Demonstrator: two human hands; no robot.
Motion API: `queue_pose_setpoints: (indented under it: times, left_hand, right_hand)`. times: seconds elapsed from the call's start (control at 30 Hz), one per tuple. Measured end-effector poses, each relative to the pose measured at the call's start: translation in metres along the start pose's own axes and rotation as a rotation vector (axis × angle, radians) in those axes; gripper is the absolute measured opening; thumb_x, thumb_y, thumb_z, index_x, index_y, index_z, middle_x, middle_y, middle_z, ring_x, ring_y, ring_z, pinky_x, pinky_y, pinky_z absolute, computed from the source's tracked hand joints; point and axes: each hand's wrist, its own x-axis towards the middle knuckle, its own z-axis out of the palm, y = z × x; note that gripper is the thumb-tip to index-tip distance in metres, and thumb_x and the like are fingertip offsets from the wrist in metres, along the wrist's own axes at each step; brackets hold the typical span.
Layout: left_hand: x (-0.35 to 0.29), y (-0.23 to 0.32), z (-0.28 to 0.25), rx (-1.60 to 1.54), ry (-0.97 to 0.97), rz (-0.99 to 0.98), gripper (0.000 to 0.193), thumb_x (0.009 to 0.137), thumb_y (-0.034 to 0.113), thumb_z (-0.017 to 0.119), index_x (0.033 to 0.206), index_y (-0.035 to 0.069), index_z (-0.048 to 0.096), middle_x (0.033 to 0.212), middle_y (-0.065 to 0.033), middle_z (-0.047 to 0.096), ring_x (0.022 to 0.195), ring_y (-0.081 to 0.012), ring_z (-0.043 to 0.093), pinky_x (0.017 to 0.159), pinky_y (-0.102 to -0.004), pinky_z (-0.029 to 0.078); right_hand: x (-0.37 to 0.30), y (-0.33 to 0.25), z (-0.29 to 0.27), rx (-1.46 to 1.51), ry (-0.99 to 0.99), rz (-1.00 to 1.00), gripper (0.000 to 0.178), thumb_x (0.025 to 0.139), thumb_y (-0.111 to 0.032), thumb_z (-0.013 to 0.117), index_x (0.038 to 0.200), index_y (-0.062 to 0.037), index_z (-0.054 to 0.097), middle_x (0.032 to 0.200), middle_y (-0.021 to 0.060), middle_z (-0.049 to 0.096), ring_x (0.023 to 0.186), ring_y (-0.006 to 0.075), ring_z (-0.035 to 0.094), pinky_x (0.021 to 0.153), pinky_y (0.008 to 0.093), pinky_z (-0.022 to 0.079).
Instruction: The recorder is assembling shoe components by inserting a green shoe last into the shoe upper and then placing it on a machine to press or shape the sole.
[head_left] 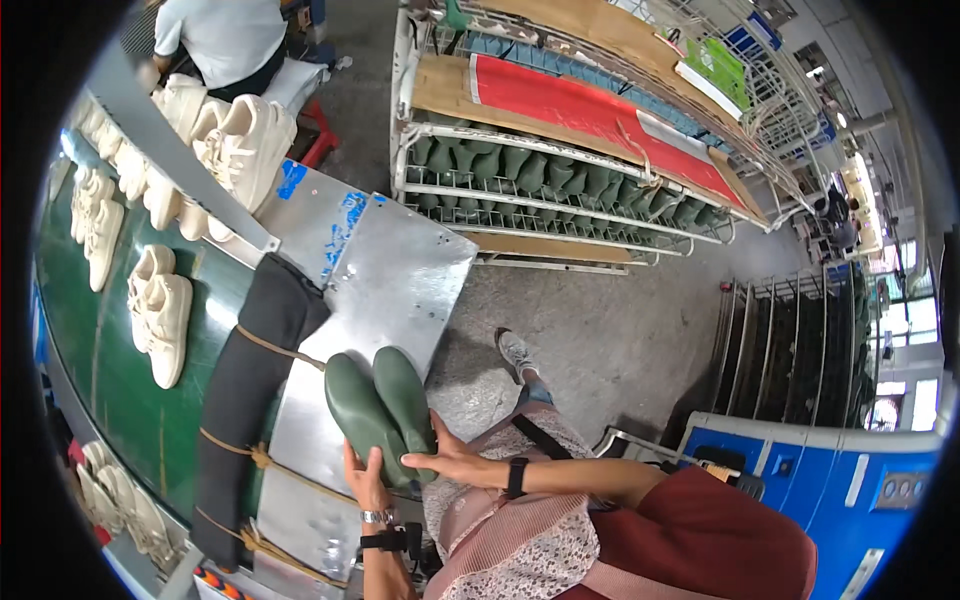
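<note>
Two green shoe lasts are held side by side, toes pointing away from me, above the edge of the metal table. My left hand is closed around the heel end of the left last. The right last is gripped near its heel by my right hand, whose thumb reaches across toward the other one. The undersides of both lasts are hidden. A padded dark roll, tied with brown cord, lies along the table just left of my hands.
Left of the roll, a green conveyor belt carries white sneakers. Ahead stands a wire rack filled with green lasts. A blue machine is on my right, another rack beyond it. A seated person is at the far left.
</note>
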Motion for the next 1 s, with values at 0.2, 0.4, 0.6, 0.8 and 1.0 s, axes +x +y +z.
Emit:
queue_pose_setpoints:
  times: [0.2, 0.4, 0.6, 0.8, 1.0]
  left_hand:
    - [-0.045, -0.041, 0.159, -0.043, -0.042, -0.101, 0.097, 0.078, 0.010, 0.084, 0.158, 0.001, 0.030, 0.142, -0.0128, 0.053, 0.126, -0.0244, 0.055, 0.109, -0.0360, 0.043]
    - [0.055, -0.200, 0.260, 0.394, -0.196, -0.201, 0.086, 0.068, 0.018, 0.093, 0.140, -0.007, 0.052, 0.124, -0.0168, 0.068, 0.113, -0.0228, 0.065, 0.098, -0.0345, 0.051]
    - [0.239, -0.289, 0.332, 0.545, -0.213, 0.061, 0.085, 0.067, 0.029, 0.091, 0.137, -0.005, 0.056, 0.121, -0.0224, 0.071, 0.113, -0.0324, 0.069, 0.100, -0.0384, 0.051]
    - [0.372, -0.310, 0.423, 0.509, -0.026, 0.481, 0.067, 0.073, 0.025, 0.089, 0.126, -0.005, 0.061, 0.113, -0.0200, 0.073, 0.103, -0.0325, 0.071, 0.093, -0.0399, 0.055]
    - [0.400, -0.336, 0.453, -0.545, 0.010, 0.048, 0.043, 0.081, 0.006, 0.085, 0.120, 0.002, 0.065, 0.105, -0.0050, 0.070, 0.094, -0.0184, 0.068, 0.080, -0.0331, 0.057]
  right_hand:
    - [-0.033, -0.018, -0.172, 0.379, -0.011, 0.337, 0.103, 0.091, -0.034, 0.077, 0.161, 0.0003, 0.010, 0.152, 0.0219, 0.037, 0.142, 0.0294, 0.039, 0.114, 0.0387, 0.038]
    - [0.042, 0.133, -0.362, -0.217, 0.336, 0.147, 0.103, 0.086, -0.026, 0.082, 0.159, 0.0038, 0.015, 0.147, 0.0241, 0.039, 0.137, 0.0321, 0.041, 0.114, 0.0408, 0.035]
    - [0.186, 0.197, -0.454, -0.422, 0.452, -0.096, 0.102, 0.085, -0.026, 0.083, 0.158, 0.0039, 0.019, 0.147, 0.0251, 0.038, 0.136, 0.0344, 0.040, 0.114, 0.0424, 0.035]
    - [0.285, 0.242, -0.494, -0.306, 0.535, -0.310, 0.089, 0.093, -0.015, 0.076, 0.160, 0.0010, 0.020, 0.145, 0.0137, 0.047, 0.131, 0.0224, 0.046, 0.114, 0.0341, 0.034]
    - [0.311, 0.226, -0.466, -0.216, 0.490, -0.283, 0.087, 0.097, -0.018, 0.071, 0.161, 0.0040, 0.015, 0.148, 0.0147, 0.047, 0.134, 0.0212, 0.045, 0.115, 0.0327, 0.032]
